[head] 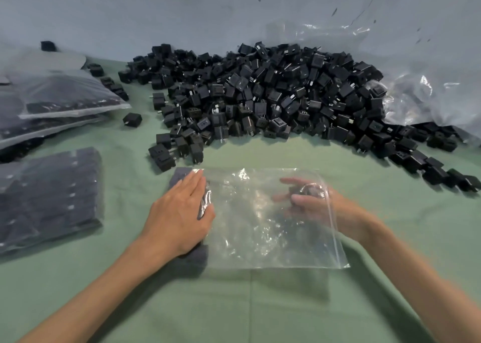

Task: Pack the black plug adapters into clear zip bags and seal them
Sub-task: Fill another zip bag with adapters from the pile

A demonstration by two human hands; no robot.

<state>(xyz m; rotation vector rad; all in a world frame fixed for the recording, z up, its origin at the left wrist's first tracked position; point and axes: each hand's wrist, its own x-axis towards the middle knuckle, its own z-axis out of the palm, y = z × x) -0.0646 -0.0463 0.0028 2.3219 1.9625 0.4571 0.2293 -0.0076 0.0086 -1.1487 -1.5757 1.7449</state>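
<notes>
Right grip (309, 199), inside the clear zip bag (255, 238) at near centre, curls round black adapters (308, 190); left grip (177, 212) presses flat on its left edge. Blue-grey wall (182, 9) behind, green-clothed counter (234, 303), adapter pile (260, 95) far, filled bags (49, 199) left.

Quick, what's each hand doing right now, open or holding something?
Left hand: open, pressing flat on the clear zip bag.
Right hand: inside the bag, gripping black plug adapters.

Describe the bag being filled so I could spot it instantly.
Start at the big heap of black adapters. Directly in front lies a clear zip bag, the right hand gripping adapters inside it. Unlike the packed bags at left, it looks mostly empty.
</notes>
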